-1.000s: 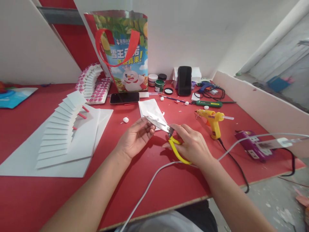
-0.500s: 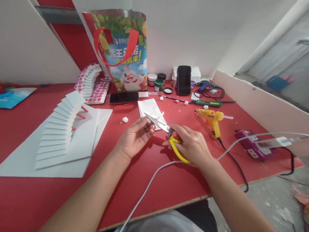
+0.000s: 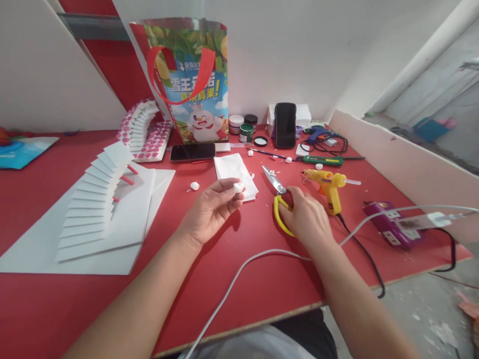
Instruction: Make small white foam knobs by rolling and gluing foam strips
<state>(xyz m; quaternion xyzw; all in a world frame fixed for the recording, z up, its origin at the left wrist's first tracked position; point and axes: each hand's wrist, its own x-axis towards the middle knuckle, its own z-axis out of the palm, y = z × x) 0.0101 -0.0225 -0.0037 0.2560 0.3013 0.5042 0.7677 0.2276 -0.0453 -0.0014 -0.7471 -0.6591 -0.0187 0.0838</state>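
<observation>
Head view: seemingly trimming, left hand (image 3: 209, 207) pinches white bit (image 3: 238, 187) at dial centre, right hand (image 3: 310, 213) grips scissors (image 3: 279, 188) towards 3 o'clock, and a next cut would need them brought together.

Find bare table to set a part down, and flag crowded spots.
Bare red table: between the white boards and left forearm; also between the left hand and scissors, behind the white cable. Crowded: the back, with shopping bag, green jar, upright phone; right side, with glue gun, purple box.
</observation>
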